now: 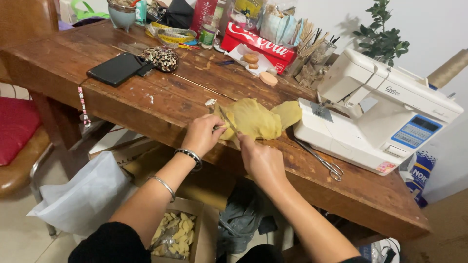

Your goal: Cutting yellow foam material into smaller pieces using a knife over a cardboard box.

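A piece of yellow fabric (258, 119) lies bunched at the front edge of the wooden table (146, 104), just left of a white sewing machine (380, 112). My left hand (202, 134), with two bracelets on the wrist, grips a thin metal tool that looks like scissors (227, 121), its blade pointing up into the fabric's left edge. Just below that blade, my right hand (261, 158) pinches the lower edge of the fabric. Both hands meet at the table's rim.
Metal scissors (322, 160) lie in front of the machine. A black phone (117, 68), a patterned pouch (161, 58), a red box (258, 46) and jars crowd the back. Under the table stand a cardboard box of yellow scraps (178, 234) and a white bag (87, 195).
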